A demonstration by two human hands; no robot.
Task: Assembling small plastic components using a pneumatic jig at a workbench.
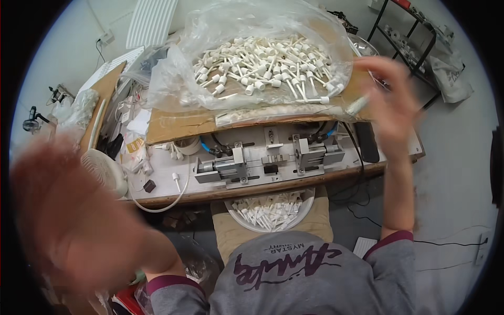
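My left hand (79, 215) is raised close to the camera on the left and heavily smeared by motion, so its fingers cannot be made out. On the right, my right hand (394, 100) is lifted beside the bag's edge, also blurred. Its fingers and thumb curve apart, with nothing visible gripped between them; a whitish wrap or piece (357, 106) shows at the thumb side. Nearest to it, a large clear plastic bag (173, 79) lies opened around a heap of white capped plastic rods (262, 60). In front stands a metal clamping fixture (270, 157) with two facing cylinders.
On my lap rests a round tub (308, 210) of white plastic pieces. Cardboard (181, 126) lies under the bag. A white fan (102, 170), a small dark block (149, 185) and a black bar-shaped object (366, 142) are on the table. Metal shelving (404, 42) stands at far right.
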